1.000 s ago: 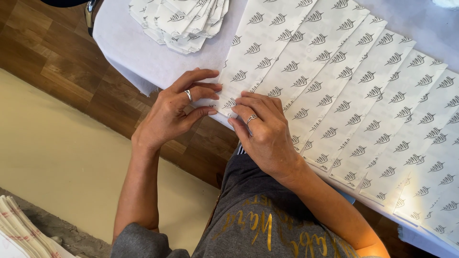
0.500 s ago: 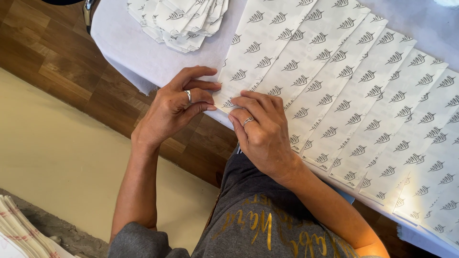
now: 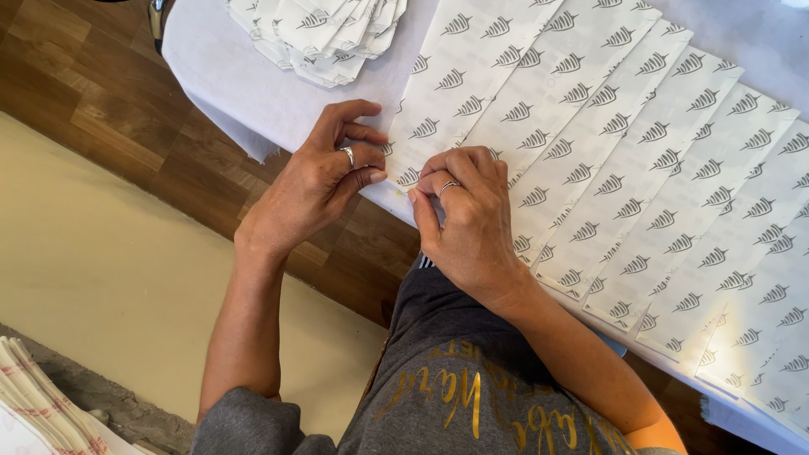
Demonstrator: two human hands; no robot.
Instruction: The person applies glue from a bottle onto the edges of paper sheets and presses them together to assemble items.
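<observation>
While both hands work at the near edge of the bench (image 3: 236, 93), the left hand (image 3: 316, 181) pinches the corner of the nearest sheet (image 3: 455, 84) between thumb and fingers, and the right hand (image 3: 472, 215), fingers curled, presses down just beside it. That sheet lies at the left end of a fanned row of overlapping leaf-print sheets (image 3: 674, 185). A finished-looking stack (image 3: 324, 34) sits well apart at the far edge. Judging by the long row, most of the sheets remain unhandled.
</observation>
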